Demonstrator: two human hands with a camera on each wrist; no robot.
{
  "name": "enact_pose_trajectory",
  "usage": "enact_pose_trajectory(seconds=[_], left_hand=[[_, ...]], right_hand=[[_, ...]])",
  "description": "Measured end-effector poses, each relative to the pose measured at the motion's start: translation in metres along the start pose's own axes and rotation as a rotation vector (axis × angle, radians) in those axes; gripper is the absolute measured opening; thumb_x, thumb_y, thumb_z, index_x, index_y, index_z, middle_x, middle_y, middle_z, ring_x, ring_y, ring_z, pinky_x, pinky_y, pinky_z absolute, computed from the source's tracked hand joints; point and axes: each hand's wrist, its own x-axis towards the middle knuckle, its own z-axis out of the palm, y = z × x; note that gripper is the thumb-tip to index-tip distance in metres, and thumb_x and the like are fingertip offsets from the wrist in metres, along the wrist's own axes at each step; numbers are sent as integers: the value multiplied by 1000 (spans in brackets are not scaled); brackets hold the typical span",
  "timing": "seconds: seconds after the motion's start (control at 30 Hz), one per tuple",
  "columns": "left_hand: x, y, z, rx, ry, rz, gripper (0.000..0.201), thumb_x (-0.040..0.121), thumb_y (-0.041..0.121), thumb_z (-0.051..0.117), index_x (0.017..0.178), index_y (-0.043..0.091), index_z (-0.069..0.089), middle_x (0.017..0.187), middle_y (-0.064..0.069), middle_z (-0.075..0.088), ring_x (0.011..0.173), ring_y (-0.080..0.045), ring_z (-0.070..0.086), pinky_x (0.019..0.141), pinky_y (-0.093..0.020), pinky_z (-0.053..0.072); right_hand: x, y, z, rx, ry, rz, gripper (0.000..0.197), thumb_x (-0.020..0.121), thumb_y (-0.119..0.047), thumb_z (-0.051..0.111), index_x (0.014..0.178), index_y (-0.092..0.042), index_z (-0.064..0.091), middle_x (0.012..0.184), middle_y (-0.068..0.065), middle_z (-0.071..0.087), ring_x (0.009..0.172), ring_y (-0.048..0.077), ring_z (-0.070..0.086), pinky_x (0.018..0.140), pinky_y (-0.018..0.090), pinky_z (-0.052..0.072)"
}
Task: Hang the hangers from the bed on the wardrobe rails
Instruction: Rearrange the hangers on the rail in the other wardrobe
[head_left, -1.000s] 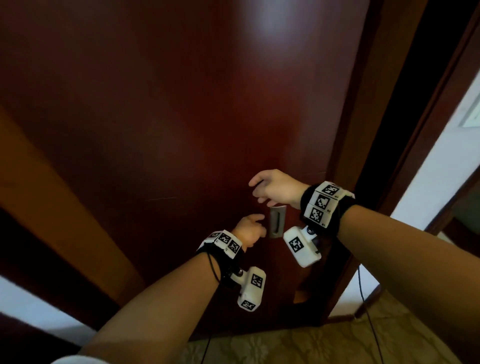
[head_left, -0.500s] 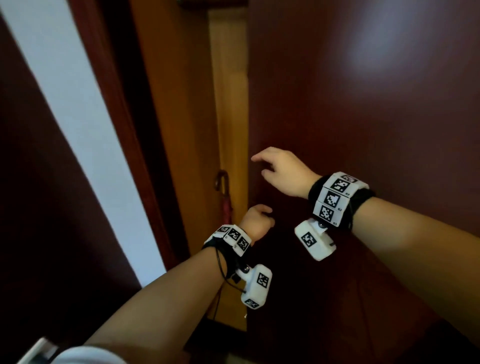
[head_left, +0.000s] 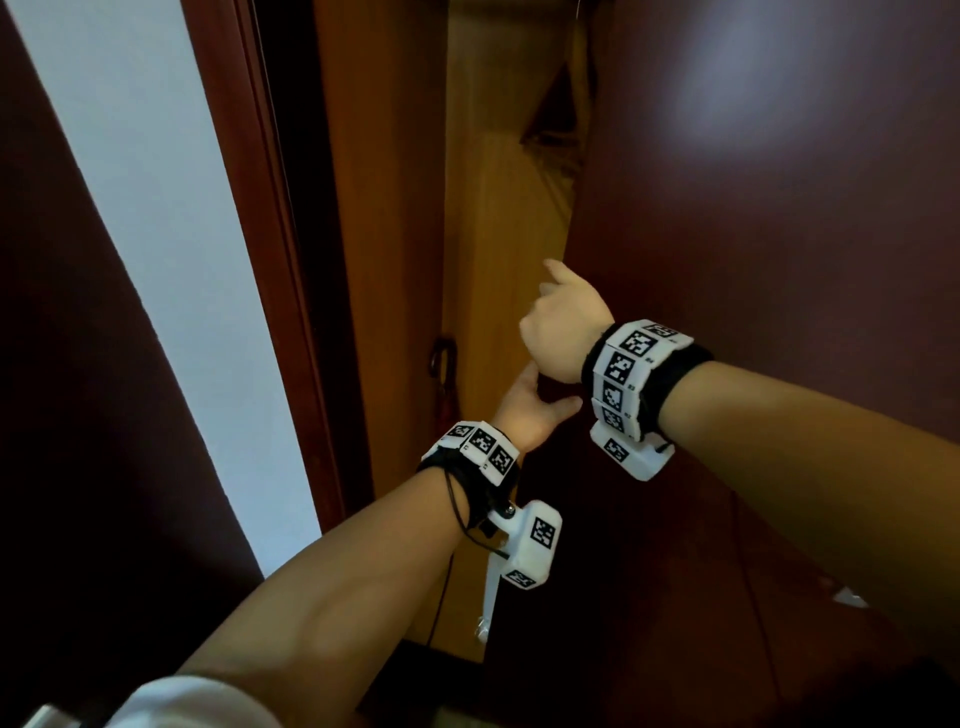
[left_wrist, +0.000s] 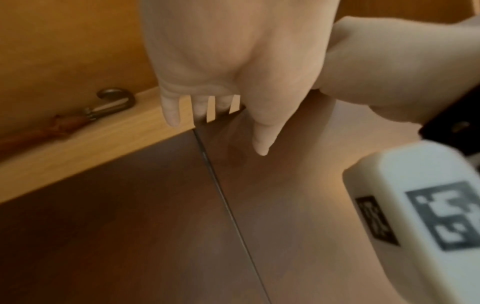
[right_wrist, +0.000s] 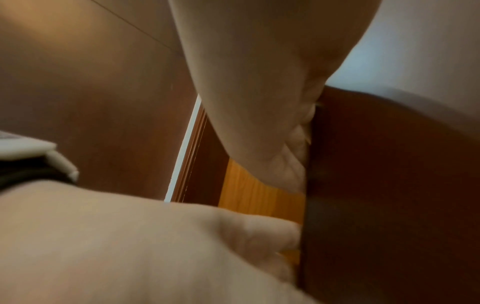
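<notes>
Both hands at the left edge of the dark reddish-brown glossy wardrobe door (head_left: 753, 260), slid partly aside. Right hand (head_left: 563, 332) uppermost, fingers curled round that edge, tips hidden behind it. Left hand (head_left: 530, 410) just below, touching the right wrist, four fingers (left_wrist: 171, 111) hooked over the same edge, thumb straight along the door's front face. So: both clamped on the door edge, neither holding a hanger. Inside the light orange-brown wooden wardrobe interior (head_left: 498, 218), exposed in the gap: a folded reddish umbrella with a dark curved handle (head_left: 441, 358) leaning against the left inner wall, and near the top right corner of the gap, dim slanted shapes, too dark to tell what. No hangers or rail to be made out in any view. Left of the wardrobe, a dark red wooden frame (head_left: 270, 208) against a white wall strip (head_left: 156, 208).
</notes>
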Motion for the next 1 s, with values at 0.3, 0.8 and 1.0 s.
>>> enact_pose_trajectory(seconds=[0.3, 0.8, 1.0], left_hand=[[9, 0, 12, 137, 102, 17, 59, 86, 37, 70, 140, 23, 49, 133, 0, 62, 121, -21, 57, 101, -40, 48], [3, 12, 58, 364, 152, 46, 35, 96, 29, 57, 128, 15, 54, 110, -10, 67, 99, -29, 63, 79, -41, 53], [1, 19, 77, 352, 134, 43, 37, 95, 32, 60, 128, 16, 57, 115, -9, 68, 104, -29, 64, 85, -43, 54]], right_hand=[[7, 0, 7, -44, -106, -35, 27, 96, -43, 53, 112, -24, 64, 121, -2, 65, 123, 20, 48, 113, 42, 18], [-29, 18, 35, -2, -51, -31, 25, 93, -38, 59, 109, -20, 65, 118, 0, 66, 121, 20, 52, 114, 41, 18], [-42, 28, 48, 13, -62, -16, 23, 93, -38, 57, 107, -21, 64, 116, -1, 67, 120, 20, 52, 115, 42, 17]])
